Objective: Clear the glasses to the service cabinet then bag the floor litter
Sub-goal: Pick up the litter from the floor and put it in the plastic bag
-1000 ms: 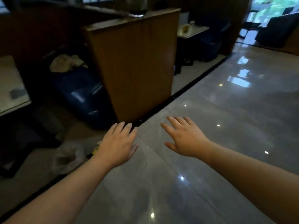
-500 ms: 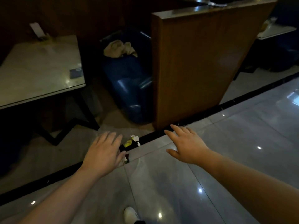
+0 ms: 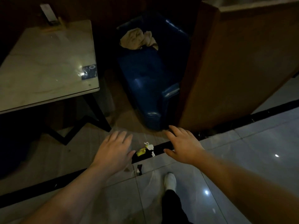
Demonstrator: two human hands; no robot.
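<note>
Floor litter [image 3: 145,149], small yellow and white scraps, lies on the dark floor strip between my two hands. More small scraps [image 3: 138,169] lie a little nearer on the grey tiles. My left hand [image 3: 113,151] hovers palm down just left of the litter, fingers apart, holding nothing. My right hand [image 3: 183,146] hovers just right of it, also spread and empty. No glasses are in view.
A marble-topped table [image 3: 48,70] on black legs stands at the left. A blue seat [image 3: 150,81] with a crumpled beige cloth [image 3: 138,39] sits behind the litter. A wooden partition [image 3: 234,67] rises at the right. My white shoe [image 3: 169,181] stands on the glossy tiles.
My view has swung left and down toward the floor. The litter has come into sight between my hands, which stay spread and empty, and my shoe has come into view.
</note>
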